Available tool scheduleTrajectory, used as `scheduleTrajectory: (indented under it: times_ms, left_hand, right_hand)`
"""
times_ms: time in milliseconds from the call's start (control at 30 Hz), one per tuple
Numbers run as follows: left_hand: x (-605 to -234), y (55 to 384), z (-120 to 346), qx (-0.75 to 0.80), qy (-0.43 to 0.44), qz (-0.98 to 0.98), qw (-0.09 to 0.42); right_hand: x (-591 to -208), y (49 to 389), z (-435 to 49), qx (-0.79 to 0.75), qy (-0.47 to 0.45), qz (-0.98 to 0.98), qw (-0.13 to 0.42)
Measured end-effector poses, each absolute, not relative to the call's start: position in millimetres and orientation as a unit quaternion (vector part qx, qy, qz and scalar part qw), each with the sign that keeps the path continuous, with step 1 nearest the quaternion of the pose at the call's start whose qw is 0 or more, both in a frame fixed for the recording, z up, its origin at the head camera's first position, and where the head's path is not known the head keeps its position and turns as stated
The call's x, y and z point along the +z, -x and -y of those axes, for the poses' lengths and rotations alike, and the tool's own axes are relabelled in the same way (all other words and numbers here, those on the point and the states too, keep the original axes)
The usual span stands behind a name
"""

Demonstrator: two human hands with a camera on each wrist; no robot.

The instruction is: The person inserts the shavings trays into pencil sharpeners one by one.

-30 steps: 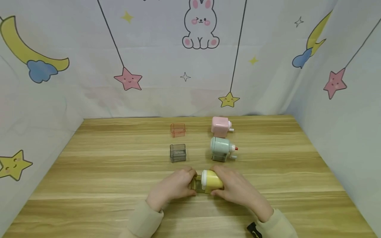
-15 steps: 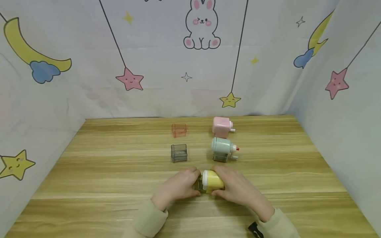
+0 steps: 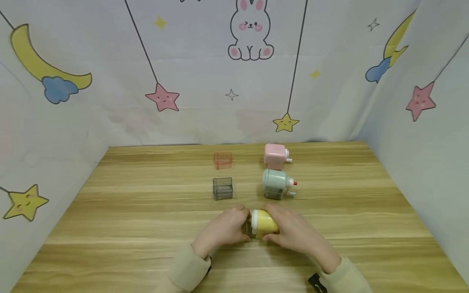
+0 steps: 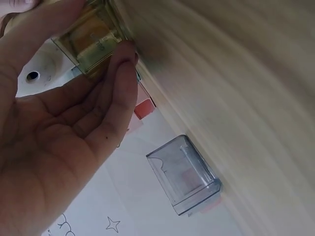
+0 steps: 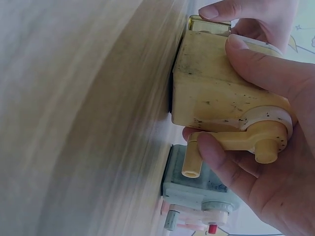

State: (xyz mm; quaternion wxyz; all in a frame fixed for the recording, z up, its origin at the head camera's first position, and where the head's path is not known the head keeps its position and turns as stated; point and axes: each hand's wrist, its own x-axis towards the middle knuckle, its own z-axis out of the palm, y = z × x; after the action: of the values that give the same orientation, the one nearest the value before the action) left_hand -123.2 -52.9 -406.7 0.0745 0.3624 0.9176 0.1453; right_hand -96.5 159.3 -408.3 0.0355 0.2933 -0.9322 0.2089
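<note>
A yellow crank pencil sharpener (image 3: 266, 224) sits low at the table's near middle. My right hand (image 3: 294, 230) grips its body from the right, thumb along the near side; in the right wrist view my fingers reach round by the crank handle (image 5: 229, 141). From the other side my left hand (image 3: 225, 228) pinches a clear yellow shavings drawer (image 4: 93, 42) between thumb and fingers. That drawer lies partly inside the sharpener, its outer end still showing past the white rim. My left fingers cover much of it in the head view.
Beyond my hands stand a green crank sharpener (image 3: 275, 184) with a red tip and a pink one (image 3: 275, 156). To their left lie a grey clear drawer (image 3: 222, 188) and an orange clear drawer (image 3: 222, 160). A printed cloth (image 3: 198, 73) hangs behind the wooden table (image 3: 146, 228).
My left hand has moved right, toward the sharpener, and less of the yellow drawer sticks out. My right hand keeps its grip. The whole head view has shifted slightly.
</note>
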Motion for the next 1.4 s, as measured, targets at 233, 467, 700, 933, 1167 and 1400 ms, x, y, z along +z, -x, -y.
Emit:
scheduleTrajectory:
  times_ms: [233, 467, 700, 933, 1167, 1400]
  left_hand:
    - [-405.7, 123.5, 49.9, 0.162, -0.346, -0.920, 0.083]
    - [-404.8, 123.8, 46.3, 0.173, -0.337, -0.921, 0.092]
    - [-403.8, 122.7, 42.8, 0.172, -0.341, -0.920, 0.086]
    - [-401.7, 121.2, 38.3, 0.181, -0.332, -0.920, 0.101]
    - [-402.1, 122.2, 32.6, 0.196, -0.314, -0.923, 0.111]
    - [-403.6, 123.3, 35.7, 0.224, -0.303, -0.915, 0.144]
  right_hand:
    - [-407.7, 96.8, -160.5, 0.210, -0.294, 0.932, 0.040]
    - [-408.8, 97.1, -161.1, 0.212, -0.295, 0.930, 0.046]
    - [-408.2, 97.0, -160.3, 0.215, -0.298, 0.929, 0.048]
    - [-409.0, 96.6, -162.1, 0.216, -0.299, 0.928, 0.047]
    - [-409.6, 96.8, -164.1, 0.221, -0.302, 0.926, 0.052]
    - [-411.7, 96.8, -162.4, 0.224, -0.301, 0.926, 0.046]
